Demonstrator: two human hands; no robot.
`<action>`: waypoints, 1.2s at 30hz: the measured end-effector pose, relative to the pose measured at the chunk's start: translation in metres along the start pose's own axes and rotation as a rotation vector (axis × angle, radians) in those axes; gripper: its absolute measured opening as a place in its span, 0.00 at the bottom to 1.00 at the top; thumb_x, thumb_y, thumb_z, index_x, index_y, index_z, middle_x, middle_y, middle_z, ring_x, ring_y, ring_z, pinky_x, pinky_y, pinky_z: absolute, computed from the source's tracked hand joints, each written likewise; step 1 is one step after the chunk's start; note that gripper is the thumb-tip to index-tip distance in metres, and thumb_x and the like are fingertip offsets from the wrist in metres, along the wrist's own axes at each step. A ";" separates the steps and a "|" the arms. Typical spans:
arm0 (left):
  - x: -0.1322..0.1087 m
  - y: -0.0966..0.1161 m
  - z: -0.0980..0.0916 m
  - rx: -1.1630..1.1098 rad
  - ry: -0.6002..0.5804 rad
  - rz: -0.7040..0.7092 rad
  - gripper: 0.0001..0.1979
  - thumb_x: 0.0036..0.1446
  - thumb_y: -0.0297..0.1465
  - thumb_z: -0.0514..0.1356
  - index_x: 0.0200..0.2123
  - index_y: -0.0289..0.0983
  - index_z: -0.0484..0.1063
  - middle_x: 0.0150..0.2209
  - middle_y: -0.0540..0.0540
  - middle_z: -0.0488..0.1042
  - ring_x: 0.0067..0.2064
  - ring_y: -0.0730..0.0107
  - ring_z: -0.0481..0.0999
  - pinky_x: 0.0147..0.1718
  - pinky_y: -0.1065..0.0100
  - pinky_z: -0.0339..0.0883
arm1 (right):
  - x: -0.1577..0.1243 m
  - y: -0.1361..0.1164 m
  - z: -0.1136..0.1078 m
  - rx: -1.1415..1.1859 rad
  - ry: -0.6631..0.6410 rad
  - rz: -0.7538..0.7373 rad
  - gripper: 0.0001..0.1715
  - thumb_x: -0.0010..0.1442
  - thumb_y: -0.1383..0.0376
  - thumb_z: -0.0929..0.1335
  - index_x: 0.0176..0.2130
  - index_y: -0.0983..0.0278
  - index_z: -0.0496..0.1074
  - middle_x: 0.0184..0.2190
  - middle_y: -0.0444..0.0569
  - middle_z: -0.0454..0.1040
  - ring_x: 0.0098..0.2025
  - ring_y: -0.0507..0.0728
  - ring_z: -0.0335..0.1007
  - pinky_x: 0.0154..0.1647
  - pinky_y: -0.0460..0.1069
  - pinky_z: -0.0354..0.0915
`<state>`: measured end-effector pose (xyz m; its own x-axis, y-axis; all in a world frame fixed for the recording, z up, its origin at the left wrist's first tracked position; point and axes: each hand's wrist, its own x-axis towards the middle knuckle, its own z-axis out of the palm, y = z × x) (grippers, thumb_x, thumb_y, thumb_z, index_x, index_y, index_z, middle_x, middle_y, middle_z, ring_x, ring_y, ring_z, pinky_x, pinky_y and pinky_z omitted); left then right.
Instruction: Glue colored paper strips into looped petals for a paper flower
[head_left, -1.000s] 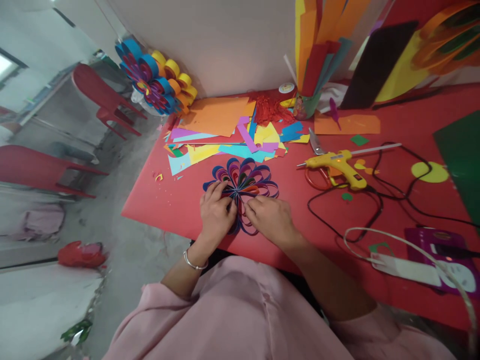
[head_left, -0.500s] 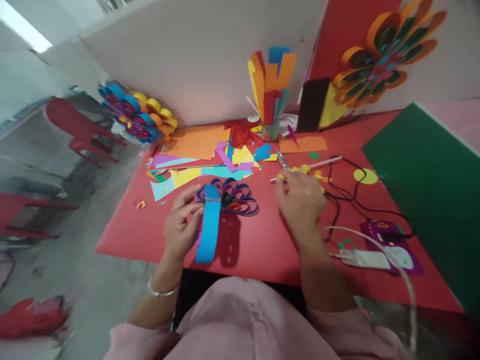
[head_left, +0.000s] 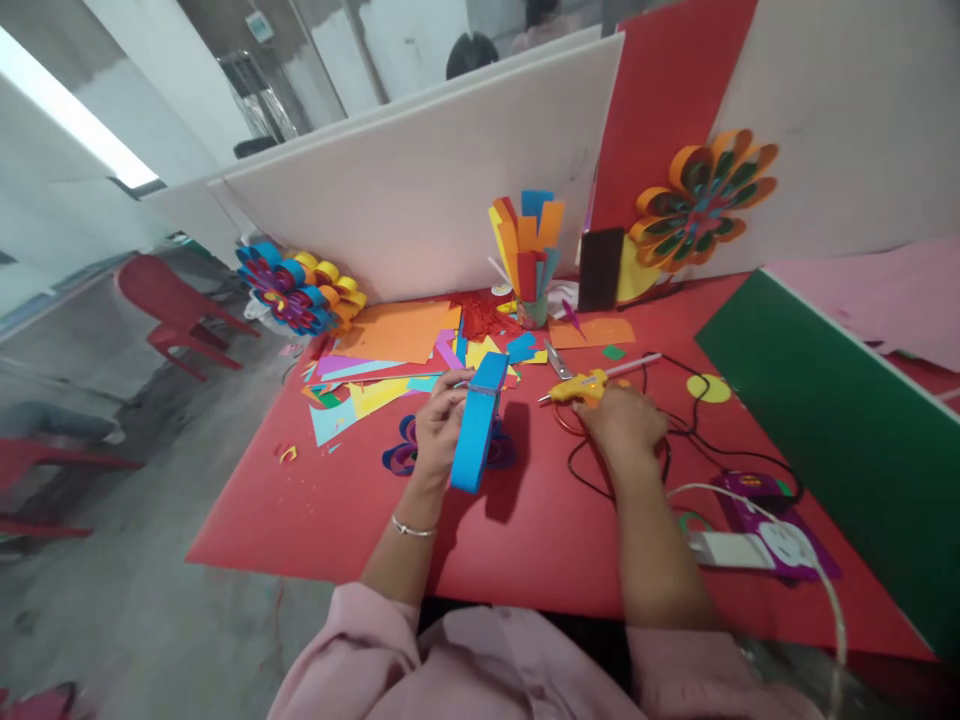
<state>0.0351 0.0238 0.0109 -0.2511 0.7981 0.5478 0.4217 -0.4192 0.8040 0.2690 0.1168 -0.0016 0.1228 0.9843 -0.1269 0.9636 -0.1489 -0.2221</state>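
My left hand (head_left: 442, 428) is closed on a blue paper loop (head_left: 474, 435), raised over the table with a shiny band near its top. Behind and below it, a dark blue and purple paper flower (head_left: 400, 452) lies on the red table, partly hidden by the hand and loop. My right hand (head_left: 624, 425) is closed round a yellow glue gun (head_left: 577, 388) with its nozzle facing left and a glue stick (head_left: 634, 364) sticking out of its back. Scissors (head_left: 556, 361) lie just beyond the nozzle.
Paper scraps (head_left: 382, 393) and an orange sheet (head_left: 405, 330) cover the back left. A cup of paper strips (head_left: 532, 310) stands at the back. Black cable (head_left: 701, 445) loops right, near a white plug adapter (head_left: 731, 550). A green board (head_left: 817, 430) leans at the right edge.
My left hand has moved right with the blue loop, away from over the flower's left part. My right hand has taken up the glue gun. The view has tilted upward.
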 end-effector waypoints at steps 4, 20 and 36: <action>0.007 0.001 0.006 -0.045 0.016 -0.005 0.13 0.69 0.42 0.63 0.36 0.40 0.82 0.56 0.39 0.77 0.57 0.58 0.79 0.59 0.54 0.74 | 0.004 0.003 0.000 0.020 -0.015 0.005 0.30 0.64 0.49 0.70 0.54 0.69 0.78 0.52 0.70 0.78 0.56 0.72 0.77 0.46 0.59 0.71; 0.010 -0.009 0.003 0.103 0.101 0.019 0.18 0.70 0.45 0.60 0.38 0.40 0.82 0.53 0.38 0.78 0.56 0.59 0.80 0.55 0.56 0.76 | -0.017 -0.013 -0.066 0.384 0.230 -0.106 0.34 0.64 0.46 0.66 0.59 0.63 0.75 0.50 0.62 0.82 0.49 0.70 0.78 0.46 0.58 0.68; 0.072 0.014 0.023 0.301 0.209 0.315 0.14 0.72 0.40 0.59 0.38 0.40 0.81 0.57 0.38 0.77 0.60 0.57 0.76 0.57 0.53 0.74 | -0.039 -0.025 -0.121 0.356 0.808 -0.285 0.30 0.65 0.44 0.68 0.52 0.64 0.72 0.42 0.58 0.77 0.44 0.66 0.75 0.41 0.57 0.69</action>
<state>0.0427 0.0859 0.0562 -0.2275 0.5354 0.8134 0.7309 -0.4581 0.5060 0.2688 0.0938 0.1260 0.1495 0.7356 0.6607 0.8693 0.2205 -0.4423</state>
